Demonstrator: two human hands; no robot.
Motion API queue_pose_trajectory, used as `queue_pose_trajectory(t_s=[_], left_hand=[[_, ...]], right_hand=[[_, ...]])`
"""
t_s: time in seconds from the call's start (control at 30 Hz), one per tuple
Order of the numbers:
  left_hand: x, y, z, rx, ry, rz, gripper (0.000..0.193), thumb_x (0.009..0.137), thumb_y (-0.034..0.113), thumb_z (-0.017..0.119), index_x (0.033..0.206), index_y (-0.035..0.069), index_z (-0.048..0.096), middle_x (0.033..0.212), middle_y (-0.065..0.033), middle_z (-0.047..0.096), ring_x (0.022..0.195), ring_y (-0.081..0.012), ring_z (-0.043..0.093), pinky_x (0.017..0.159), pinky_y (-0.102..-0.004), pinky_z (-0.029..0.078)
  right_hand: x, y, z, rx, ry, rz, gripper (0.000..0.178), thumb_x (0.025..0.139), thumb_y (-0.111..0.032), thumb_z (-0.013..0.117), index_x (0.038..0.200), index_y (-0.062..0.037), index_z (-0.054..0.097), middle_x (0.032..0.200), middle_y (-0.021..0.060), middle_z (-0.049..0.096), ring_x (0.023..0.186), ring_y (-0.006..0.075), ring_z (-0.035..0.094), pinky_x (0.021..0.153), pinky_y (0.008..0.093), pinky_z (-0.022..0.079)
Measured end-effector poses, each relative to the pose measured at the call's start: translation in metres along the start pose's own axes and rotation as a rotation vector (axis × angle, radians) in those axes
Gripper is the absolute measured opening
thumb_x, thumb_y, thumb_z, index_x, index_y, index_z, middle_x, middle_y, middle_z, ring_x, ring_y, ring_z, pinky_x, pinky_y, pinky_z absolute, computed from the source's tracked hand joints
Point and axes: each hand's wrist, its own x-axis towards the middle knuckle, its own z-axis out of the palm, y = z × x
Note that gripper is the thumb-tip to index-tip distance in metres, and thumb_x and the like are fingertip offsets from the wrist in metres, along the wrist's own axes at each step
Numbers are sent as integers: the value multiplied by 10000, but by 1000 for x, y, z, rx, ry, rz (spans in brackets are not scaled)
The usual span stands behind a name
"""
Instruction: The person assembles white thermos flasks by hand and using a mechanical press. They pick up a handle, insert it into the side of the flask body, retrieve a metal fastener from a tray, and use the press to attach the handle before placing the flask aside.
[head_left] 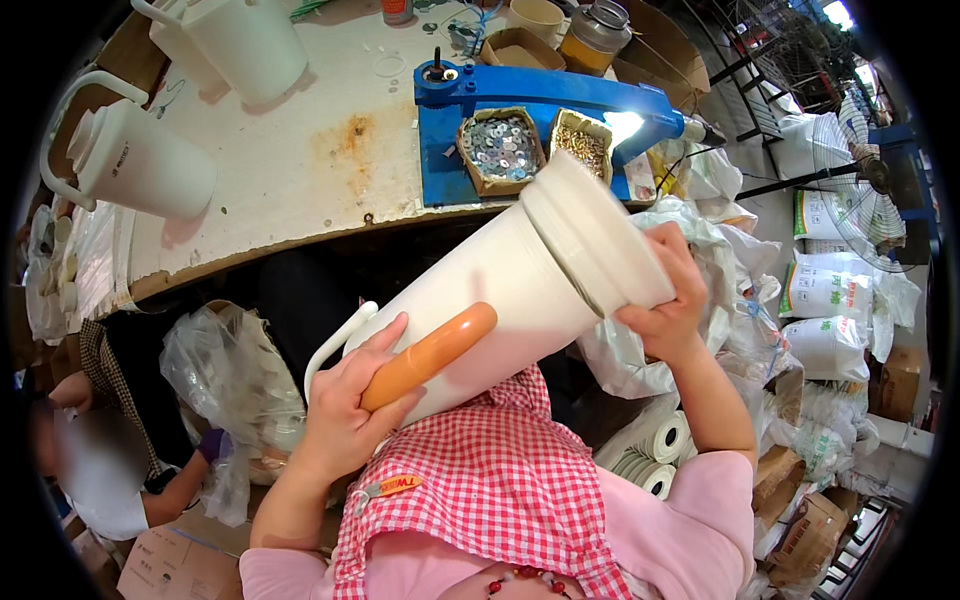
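Note:
A large white jug body (490, 285) lies slanted across my lap, its wide end toward the upper right. Around that end runs a broad white ring-shaped band (590, 240), with a seam where it meets the body. My right hand (670, 295) grips the band's edge, fingers curled around it. My left hand (355, 395) is closed around an orange rounded handle (435, 350) lying along the jug's side; whether it is fixed to the jug I cannot tell. A curved white piece (335, 345) sticks out beyond my left fingers.
Several white jugs (150, 165) stand on the worktable (290, 210) at left. A blue tool stand (540, 85) holds a box of washers (500, 150) and a box of small brass parts (583, 143). Bags (700, 210) and rolls (660, 440) crowd the right. Another person (120, 470) sits lower left.

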Motion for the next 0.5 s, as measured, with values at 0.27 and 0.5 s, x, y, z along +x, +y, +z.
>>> queue_pose_trajectory(t_s=[0.27, 0.5], left_hand=[[-10, -9, -7, -58, 9, 4, 256, 770, 8, 797, 994, -11, 676, 950, -156, 714, 1256, -381, 601, 868, -356, 542], [-17, -11, -6, -91, 83, -17, 249, 768, 0, 790, 989, -14, 675, 929, -151, 708, 1232, -378, 618, 882, -385, 544]], right_hand=[[11, 4, 15, 55, 5, -14, 714, 743, -496, 813, 1224, 13, 673, 895, 112, 580, 823, 255, 526, 728, 369, 426], [13, -3, 5, 17, -95, -46, 698, 757, -479, 800, 1213, 35, 673, 887, 111, 592, 794, 247, 510, 716, 358, 418]])
